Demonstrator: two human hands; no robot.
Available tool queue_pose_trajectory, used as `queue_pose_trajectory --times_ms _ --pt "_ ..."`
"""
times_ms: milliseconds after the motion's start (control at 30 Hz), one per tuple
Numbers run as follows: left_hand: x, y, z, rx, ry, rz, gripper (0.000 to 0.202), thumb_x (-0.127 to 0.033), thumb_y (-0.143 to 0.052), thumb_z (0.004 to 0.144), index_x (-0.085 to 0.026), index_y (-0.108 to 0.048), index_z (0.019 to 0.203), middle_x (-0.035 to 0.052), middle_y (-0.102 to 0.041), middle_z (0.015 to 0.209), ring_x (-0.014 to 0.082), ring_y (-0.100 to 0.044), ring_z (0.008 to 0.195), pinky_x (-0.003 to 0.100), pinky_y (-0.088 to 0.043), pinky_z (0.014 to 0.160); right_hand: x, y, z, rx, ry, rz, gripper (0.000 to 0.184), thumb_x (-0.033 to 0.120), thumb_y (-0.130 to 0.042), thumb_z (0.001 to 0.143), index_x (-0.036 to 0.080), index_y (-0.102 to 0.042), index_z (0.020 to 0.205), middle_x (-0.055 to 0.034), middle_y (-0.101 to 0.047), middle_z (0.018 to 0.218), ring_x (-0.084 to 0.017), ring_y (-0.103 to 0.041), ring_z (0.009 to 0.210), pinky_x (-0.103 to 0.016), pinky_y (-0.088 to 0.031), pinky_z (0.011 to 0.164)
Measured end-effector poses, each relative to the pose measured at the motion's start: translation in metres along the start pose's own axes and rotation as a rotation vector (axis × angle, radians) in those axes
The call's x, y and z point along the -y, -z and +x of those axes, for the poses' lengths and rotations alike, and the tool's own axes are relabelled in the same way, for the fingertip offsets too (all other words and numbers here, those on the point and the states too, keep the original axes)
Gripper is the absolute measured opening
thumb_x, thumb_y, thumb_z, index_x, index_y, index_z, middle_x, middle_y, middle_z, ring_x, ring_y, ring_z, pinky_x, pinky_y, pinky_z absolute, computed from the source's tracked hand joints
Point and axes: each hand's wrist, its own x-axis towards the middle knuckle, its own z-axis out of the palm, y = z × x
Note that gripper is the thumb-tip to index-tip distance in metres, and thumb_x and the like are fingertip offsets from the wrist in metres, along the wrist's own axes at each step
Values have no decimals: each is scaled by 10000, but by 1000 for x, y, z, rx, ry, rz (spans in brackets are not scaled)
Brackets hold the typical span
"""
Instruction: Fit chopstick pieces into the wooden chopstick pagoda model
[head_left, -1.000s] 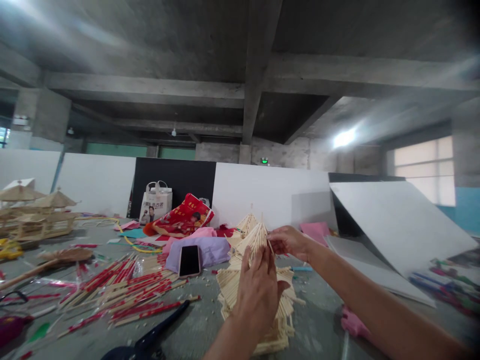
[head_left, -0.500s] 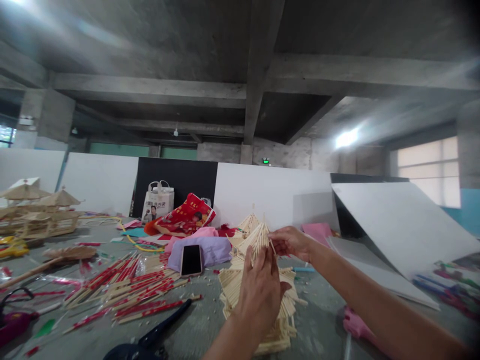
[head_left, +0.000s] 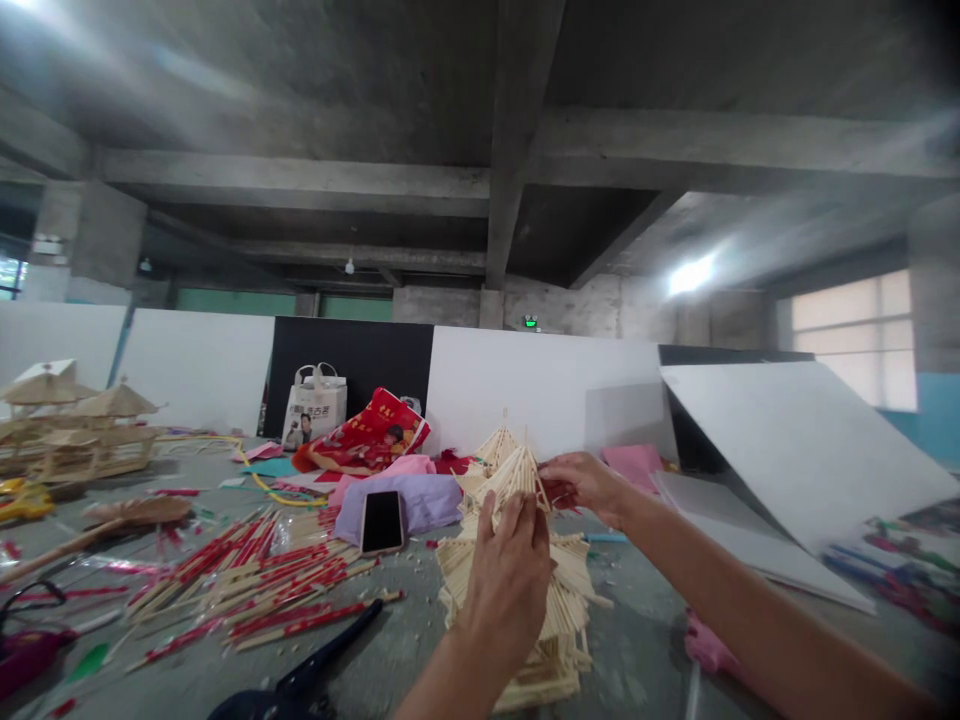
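Note:
A tiered pagoda model (head_left: pixel 525 600) built from pale wooden sticks stands on the grey table in front of me. My left hand (head_left: pixel 506 580) is raised against its near side, fingers together and touching the sticks of the peaked roof (head_left: pixel 510 470). From the right, my right hand (head_left: pixel 585 482) reaches in and pinches the roof's upper edge with its fingertips. Whether it also holds a loose stick I cannot tell.
Loose chopsticks in red wrappers (head_left: pixel 247 580) lie left of the model, with a phone (head_left: pixel 381 521) on purple cloth (head_left: pixel 420 500). Black scissors (head_left: pixel 300 680) are near the front. Finished stick pavilions (head_left: pixel 75 430) stand far left. White boards (head_left: pixel 795 450) lean at right.
My left hand has shifted slightly up and closer onto the roof sticks. The right hand stays pinched at the roof's top edge.

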Motion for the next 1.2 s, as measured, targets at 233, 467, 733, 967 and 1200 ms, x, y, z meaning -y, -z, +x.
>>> queue_pose_trajectory --times_ms 233,467,733,967,1200 --pt "4 -2 0 -58 -5 46 341 -309 -435 833 -160 -530 1124 74 -518 1227 205 -389 1180 451 -266 1022 0 -8 -3 40 18 37 168 263 -654 571 155 -619 694 11 -615 621 -98 -543 560 -213 -394 550" --pt "3 -7 -1 -69 -6 58 353 -274 -423 835 -152 -506 1157 78 -533 1208 208 -400 1168 447 -288 1003 2 -12 -2 7 -2 36 160 204 -655 486 146 -611 628 25 -595 564 -81 -514 506 -208 -388 535" --pt "5 -9 -2 -88 -8 1 343 -272 -434 832 -179 -502 1156 57 -539 1197 203 -390 1176 459 -253 1023 2 -10 3 -5 -42 4 24 123 -610 570 135 -591 578 34 -581 499 -81 -512 470 -210 -385 505" --pt "4 -8 0 -51 -33 47 386 -311 -493 807 -136 -502 1152 72 -548 1185 204 -405 1164 462 -271 1019 7 -10 1 14 -83 -9 87 56 -569 667 125 -582 616 49 -572 485 -82 -531 467 -220 -424 518" --pt "4 -6 2 -26 -39 77 342 -277 -440 833 -136 -517 1135 77 -550 1176 198 -403 1161 467 -250 1028 5 -4 5 39 -115 23 31 129 -622 571 130 -594 585 -8 -617 521 -107 -559 499 -219 -406 515"
